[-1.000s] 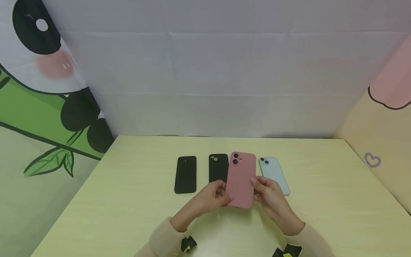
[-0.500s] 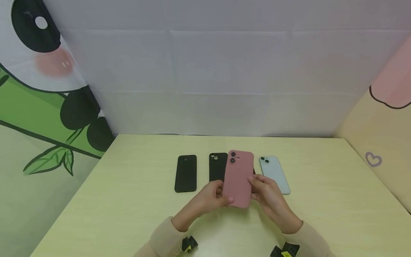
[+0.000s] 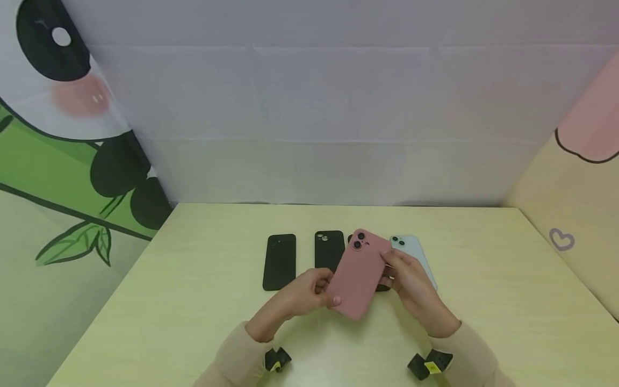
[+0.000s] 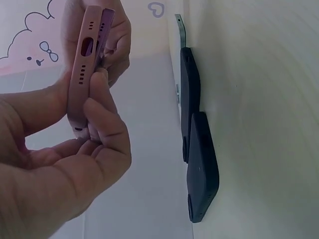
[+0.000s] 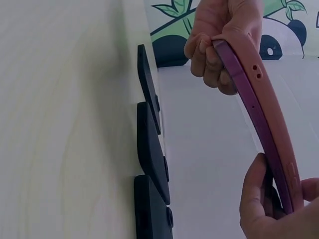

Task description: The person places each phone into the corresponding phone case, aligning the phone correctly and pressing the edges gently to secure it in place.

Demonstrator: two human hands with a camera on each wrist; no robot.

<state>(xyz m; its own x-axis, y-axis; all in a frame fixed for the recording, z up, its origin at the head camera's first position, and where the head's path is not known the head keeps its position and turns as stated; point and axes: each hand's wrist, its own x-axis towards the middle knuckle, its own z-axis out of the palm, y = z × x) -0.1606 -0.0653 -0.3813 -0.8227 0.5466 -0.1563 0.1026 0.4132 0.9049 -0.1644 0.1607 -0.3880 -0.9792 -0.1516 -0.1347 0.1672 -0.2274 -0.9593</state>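
Observation:
A pink phone case [image 3: 359, 274] is held up over the table, leaning to the right, with its camera cutout at the top left. In the right wrist view a purple phone [image 5: 255, 114] sits along the open side of the case, and a gap shows between them at the end near my left hand. My left hand [image 3: 309, 291] pinches the lower left corner of the case. With thumb and fingers, my right hand [image 3: 411, 285] grips the upper right side of case and phone. The left wrist view shows the case's port hole [image 4: 87, 47] at the bottom end.
On the pale table [image 3: 159, 322] lie a black phone [image 3: 279, 263] at left, another black phone [image 3: 329, 250] beside it, and a third dark one [image 3: 383, 288] mostly hidden behind the pink case. A light blue phone [image 3: 408, 245] lies at right. A white backdrop [image 3: 309, 123] stands behind.
The pink case has tilted clockwise, its top shifting right and its bottom left. My left hand moved a little left, my right hand slightly up and right. More of the third dark phone shows.

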